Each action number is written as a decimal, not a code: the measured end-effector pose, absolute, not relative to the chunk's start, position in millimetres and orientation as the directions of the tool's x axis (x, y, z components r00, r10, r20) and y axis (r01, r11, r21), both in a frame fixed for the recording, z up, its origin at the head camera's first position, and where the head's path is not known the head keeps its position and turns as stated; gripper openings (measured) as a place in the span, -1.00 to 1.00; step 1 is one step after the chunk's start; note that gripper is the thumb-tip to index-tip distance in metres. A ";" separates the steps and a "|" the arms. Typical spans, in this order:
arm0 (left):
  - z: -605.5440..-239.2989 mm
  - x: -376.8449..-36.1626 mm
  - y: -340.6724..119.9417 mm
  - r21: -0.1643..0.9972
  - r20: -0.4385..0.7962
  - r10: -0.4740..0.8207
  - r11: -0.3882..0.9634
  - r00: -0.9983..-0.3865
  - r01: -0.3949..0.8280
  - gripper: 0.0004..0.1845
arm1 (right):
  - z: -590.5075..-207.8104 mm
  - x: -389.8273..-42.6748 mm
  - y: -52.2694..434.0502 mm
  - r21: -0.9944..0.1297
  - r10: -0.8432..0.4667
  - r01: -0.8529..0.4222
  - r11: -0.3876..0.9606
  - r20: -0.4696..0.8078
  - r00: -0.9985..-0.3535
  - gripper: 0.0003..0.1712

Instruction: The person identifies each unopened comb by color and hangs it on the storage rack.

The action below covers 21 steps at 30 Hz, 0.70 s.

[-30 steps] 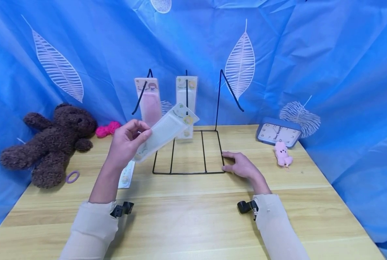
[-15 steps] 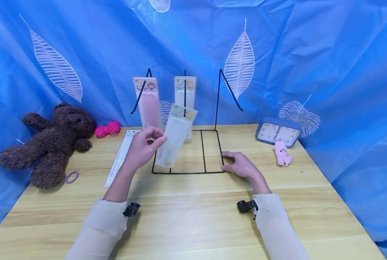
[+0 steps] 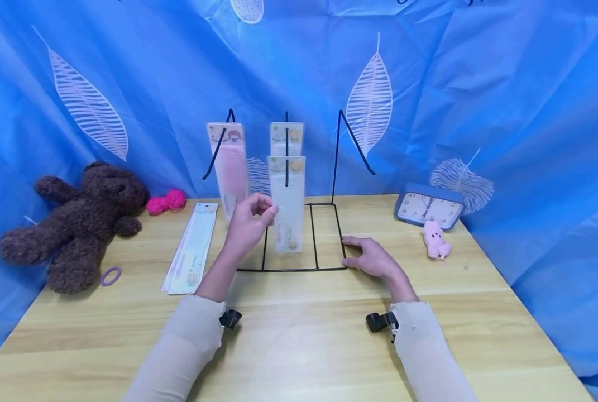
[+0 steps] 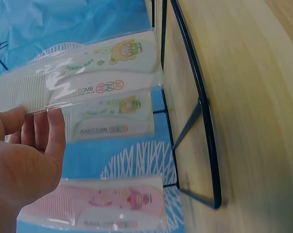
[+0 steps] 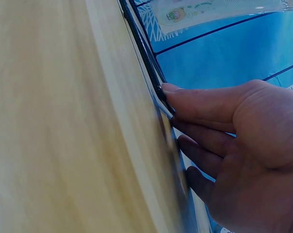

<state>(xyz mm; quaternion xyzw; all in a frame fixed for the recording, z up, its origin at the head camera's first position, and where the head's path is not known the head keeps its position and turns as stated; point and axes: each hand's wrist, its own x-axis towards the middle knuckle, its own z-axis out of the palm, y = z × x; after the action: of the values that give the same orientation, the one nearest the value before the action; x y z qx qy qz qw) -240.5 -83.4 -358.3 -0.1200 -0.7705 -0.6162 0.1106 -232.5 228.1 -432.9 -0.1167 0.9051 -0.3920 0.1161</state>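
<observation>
My left hand (image 3: pixel 267 212) pinches a packaged white comb (image 3: pixel 287 204) by its left edge and holds it upright in front of the middle hook of a black wire rack (image 3: pixel 324 268). The pack's top overlaps the hook's wire; I cannot tell if it is threaded on. Behind it another white comb pack (image 3: pixel 286 135) hangs on that hook, and a pink one (image 3: pixel 230 162) hangs on the left hook. The left wrist view shows my fingers (image 4: pixel 39 141) on the held comb (image 4: pixel 88 80). My right hand (image 3: pixel 355 245) presses flat on the rack's right base wire (image 5: pixel 141 48).
More comb packs (image 3: pixel 193 248) lie on the wooden table (image 3: pixel 304 346) left of the rack. A brown teddy bear (image 3: pixel 77 223), pink yarn (image 3: pixel 167 200) and a purple ring (image 3: pixel 110 275) are at far left. A blue clock (image 3: pixel 429 209) and a pink toy (image 3: pixel 435 237) stand at right.
My left hand has carried the comb pack from the left toward the rack and turned it from slanted to upright at the middle hook. The right hand has stayed put.
</observation>
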 end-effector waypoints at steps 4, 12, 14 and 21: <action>-358.3 -245.4 -77.2 0.929 0.295 0.013 0.229 -0.955 0.290 -0.92 | -434.8 -232.5 227.3 -0.733 -0.300 -0.119 0.670 -0.121 -0.946 -0.27; -361.3 -256.3 -70.8 0.916 0.355 -0.071 0.228 -0.932 0.331 -0.91 | -433.9 -232.9 226.8 -0.730 -0.304 -0.125 0.672 -0.117 -0.946 -0.27; -361.2 -258.4 -68.8 0.918 0.353 -0.085 0.223 -0.932 0.328 -0.91 | -433.5 -232.7 226.5 -0.729 -0.307 -0.129 0.673 -0.116 -0.945 -0.27; -354.4 -263.1 -63.9 0.940 0.296 -0.104 0.207 -0.950 0.271 -0.88 | -432.2 -231.4 225.6 -0.731 -0.306 -0.124 0.671 -0.121 -0.944 -0.26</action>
<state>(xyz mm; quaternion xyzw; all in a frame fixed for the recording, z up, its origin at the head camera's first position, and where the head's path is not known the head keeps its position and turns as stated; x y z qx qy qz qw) -263.1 -63.9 -354.4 -0.0547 -0.7624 -0.6273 0.1491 -231.4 225.6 -432.2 -0.1186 0.9064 -0.3881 0.1176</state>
